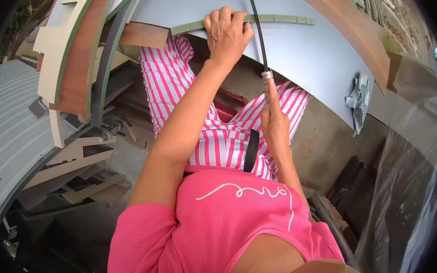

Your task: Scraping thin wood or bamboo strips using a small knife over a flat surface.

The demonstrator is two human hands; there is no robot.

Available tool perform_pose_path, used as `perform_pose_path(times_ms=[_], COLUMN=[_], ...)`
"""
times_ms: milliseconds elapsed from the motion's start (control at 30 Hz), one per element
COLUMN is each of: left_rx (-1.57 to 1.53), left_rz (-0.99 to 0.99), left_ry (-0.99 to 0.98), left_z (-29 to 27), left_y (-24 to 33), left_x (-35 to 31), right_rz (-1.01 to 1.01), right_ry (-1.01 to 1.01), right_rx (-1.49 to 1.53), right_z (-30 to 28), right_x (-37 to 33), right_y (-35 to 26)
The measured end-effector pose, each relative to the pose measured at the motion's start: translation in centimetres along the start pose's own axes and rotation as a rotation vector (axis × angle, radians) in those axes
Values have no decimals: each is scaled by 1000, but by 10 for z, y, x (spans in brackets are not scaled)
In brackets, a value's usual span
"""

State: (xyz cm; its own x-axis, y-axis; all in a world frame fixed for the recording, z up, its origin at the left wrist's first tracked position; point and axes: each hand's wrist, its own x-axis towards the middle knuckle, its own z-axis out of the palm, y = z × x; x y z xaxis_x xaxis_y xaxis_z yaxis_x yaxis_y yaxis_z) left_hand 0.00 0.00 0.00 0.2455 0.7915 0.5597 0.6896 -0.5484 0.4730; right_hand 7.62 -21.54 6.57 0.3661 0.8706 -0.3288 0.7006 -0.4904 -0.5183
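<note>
– As the pale grey-blue panel (319, 53) was the largest item inspected, how was it placed?

– It lay at the far side, its near edge reaching the person's striped trousers (166, 84). A brown board (342, 24) ran along its far right side.

– What was noted to the left?

– A grey corrugated sheet (7, 116) took up the far left. Between it and the person, long boards (79, 60), brown and cream with green edges, lay close together. Nearer and lower was a pile of offcuts (87, 178).

– And to the right?

– A crumpled grey cloth (359, 98) sat at the panel's right corner; its material could not be confirmed.

– State of the left hand?

– The left hand (227, 34) was narrowed, fingers curled over a slim green strip (284, 19) and holding it against the panel. The strip ran left to right near the panel's near-left edge, with cross lines visible along it.

– And the right?

– The right hand (274, 125) was wrapped round the handle of a thin dark blade (261, 42). The blade pointed far, crossing the strip just right of the left hand. Whether the two touched could not be determined.
</note>
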Motion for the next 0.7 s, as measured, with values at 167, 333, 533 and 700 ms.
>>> perform_pose_path(times_ms=[167,333,533,700], left_rx=[20,28,41,31], left_rz=[24,19,-1,35], left_ry=[42,49,52,69], left_z=[-2,0,2,3], left_y=[-5,-3,-2,-2], left_x=[3,-2,-1,1], right_rz=[-8,-188,-174,-94], right_ry=[58,180,160,90], right_rx=[95,85,91,113], right_z=[8,5,2,7], right_x=[-12,66,66,-14], right_y=[9,-28,-26,15])
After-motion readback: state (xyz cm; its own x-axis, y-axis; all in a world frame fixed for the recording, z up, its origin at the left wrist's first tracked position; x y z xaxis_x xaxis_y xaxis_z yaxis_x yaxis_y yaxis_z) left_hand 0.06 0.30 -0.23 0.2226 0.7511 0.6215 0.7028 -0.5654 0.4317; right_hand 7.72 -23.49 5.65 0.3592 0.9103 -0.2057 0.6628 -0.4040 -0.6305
